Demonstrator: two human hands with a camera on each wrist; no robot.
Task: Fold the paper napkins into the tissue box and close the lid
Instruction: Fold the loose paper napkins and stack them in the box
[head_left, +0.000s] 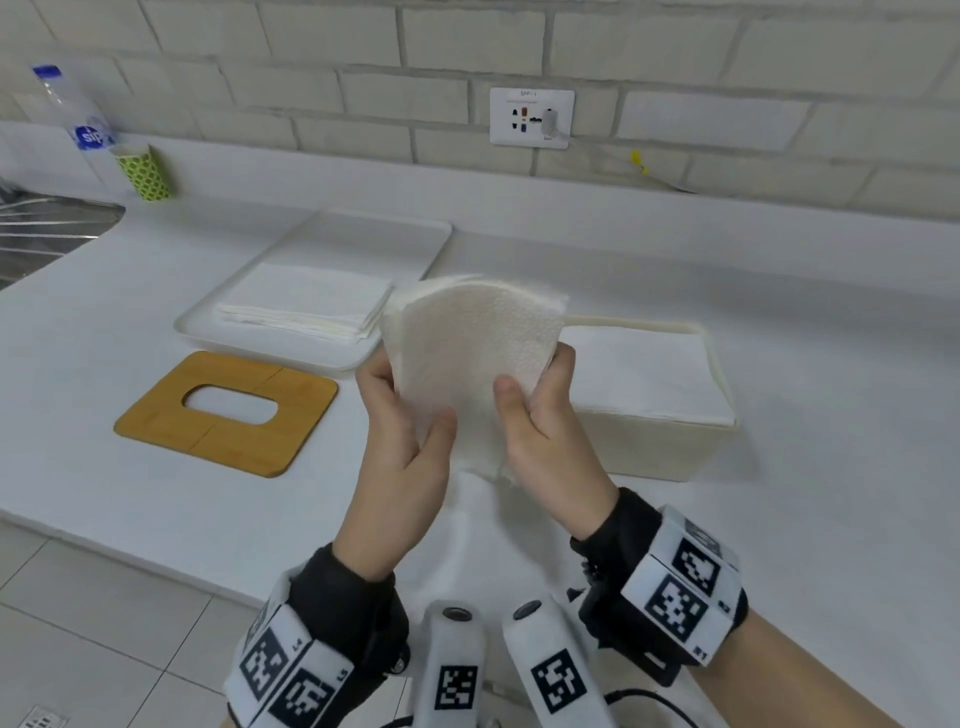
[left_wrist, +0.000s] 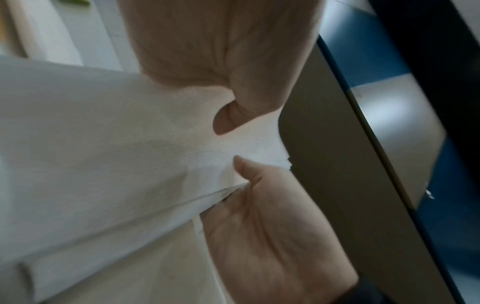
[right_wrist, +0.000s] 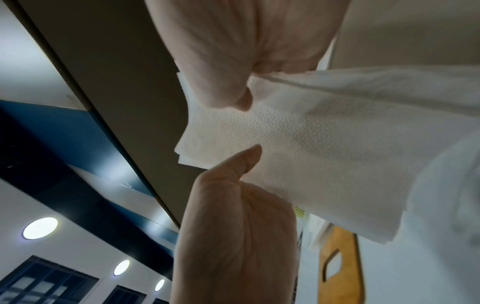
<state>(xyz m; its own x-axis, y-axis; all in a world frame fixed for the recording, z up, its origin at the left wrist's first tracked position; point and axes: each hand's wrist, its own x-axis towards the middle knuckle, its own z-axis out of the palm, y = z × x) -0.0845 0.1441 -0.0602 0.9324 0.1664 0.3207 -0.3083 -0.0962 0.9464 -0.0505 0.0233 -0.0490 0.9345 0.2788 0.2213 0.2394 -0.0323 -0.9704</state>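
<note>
Both hands hold a small stack of white paper napkins (head_left: 470, 353) upright above the counter. My left hand (head_left: 402, 410) pinches its left edge, thumb in front and fingers behind. My right hand (head_left: 537, 400) pinches the right side the same way. The wrist views show the napkins (left_wrist: 130, 144) (right_wrist: 324, 139) bent between thumb and fingers. Behind my right hand stands the cream tissue box (head_left: 660, 447), lid off, filled with folded napkins. Its wooden lid (head_left: 228, 413) with an oval slot lies flat on the counter to the left. A white tray (head_left: 405, 234) behind holds more napkins (head_left: 306, 301).
A white counter (head_left: 831, 415) runs to a brick wall with a socket plate (head_left: 531, 117). At the far left stand a water bottle (head_left: 72, 109), a green patterned cup (head_left: 145, 174) and a metal sink drainer (head_left: 47, 228). Tiled floor lies below the counter's front edge.
</note>
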